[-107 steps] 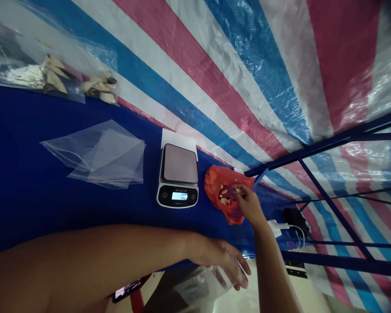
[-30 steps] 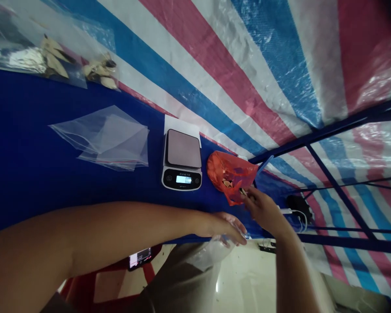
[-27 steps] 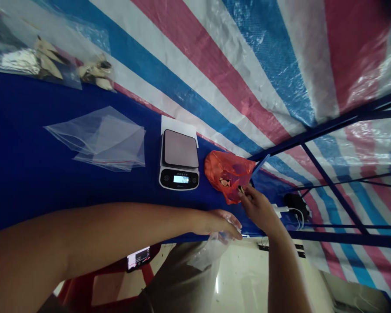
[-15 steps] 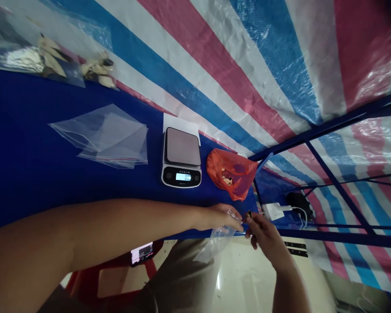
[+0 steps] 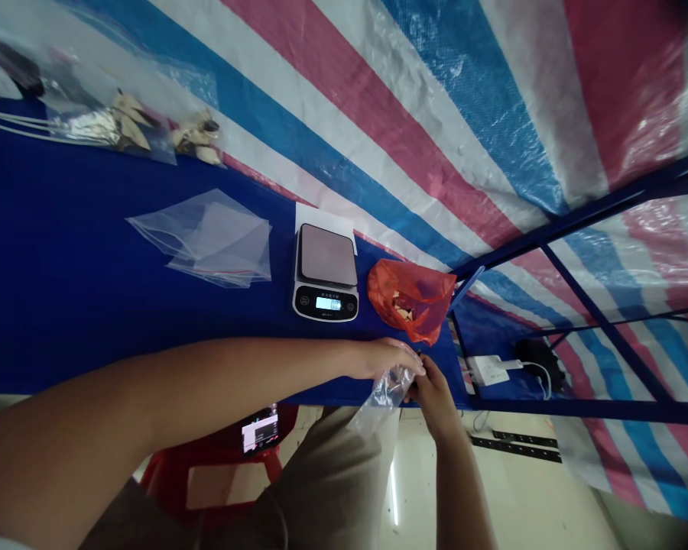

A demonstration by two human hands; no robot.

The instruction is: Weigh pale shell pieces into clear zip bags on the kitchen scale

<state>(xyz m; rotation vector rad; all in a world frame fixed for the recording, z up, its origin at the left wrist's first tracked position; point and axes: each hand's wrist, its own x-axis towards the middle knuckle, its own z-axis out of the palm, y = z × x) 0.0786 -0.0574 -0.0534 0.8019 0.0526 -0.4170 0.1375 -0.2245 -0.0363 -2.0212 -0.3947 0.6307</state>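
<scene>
Some clear bags lie flat on the blue table. Next comes a scale, then an orange bag. My left hand pinches a small clear bag at the table edge. My right hand has its fingers together at the bag's mouth.

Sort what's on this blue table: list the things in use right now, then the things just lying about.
In use:
left hand
right hand
clear bag held at the table edge
red bag of pieces

Lying about:
scale
empty clear bags
filled bags
power strip
</scene>
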